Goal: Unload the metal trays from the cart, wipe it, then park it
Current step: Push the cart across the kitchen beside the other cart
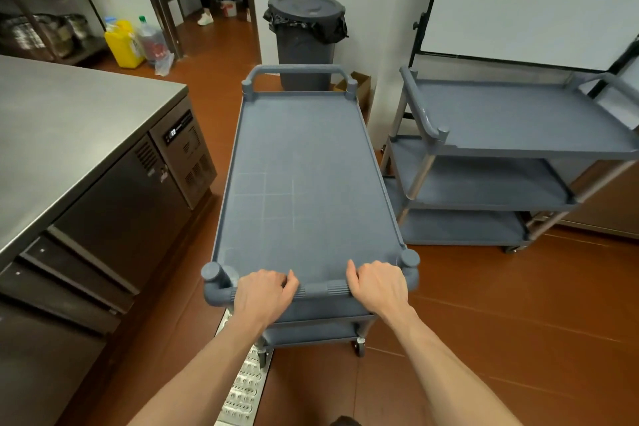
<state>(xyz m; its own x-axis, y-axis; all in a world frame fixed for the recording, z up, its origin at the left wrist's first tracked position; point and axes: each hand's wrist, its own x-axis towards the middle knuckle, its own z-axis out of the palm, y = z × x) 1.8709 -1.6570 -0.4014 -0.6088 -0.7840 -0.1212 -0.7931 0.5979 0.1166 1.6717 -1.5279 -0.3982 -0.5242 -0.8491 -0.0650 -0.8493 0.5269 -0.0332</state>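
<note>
Left hand [262, 294] and right hand [378, 285] both wrapped round near handle [320, 289] of grey cart [304, 180], fingers curled over bar. Top shelf bare, faint grid marks, possibly wipe streaks. Cart on floor between steel table [69, 124] and second grey cart [511, 121]; lidded bin [306, 34] beyond.

A commercial kitchen's back area is showing here: a stainless steel bench [62, 135] with refrigerated drawers [114, 218] is filling the left of the frame, grey plastic carts [518, 149] are standing on the brown floor [501, 304] at right, and a lidded bin [306, 41] is sitting at upper centre.
</note>
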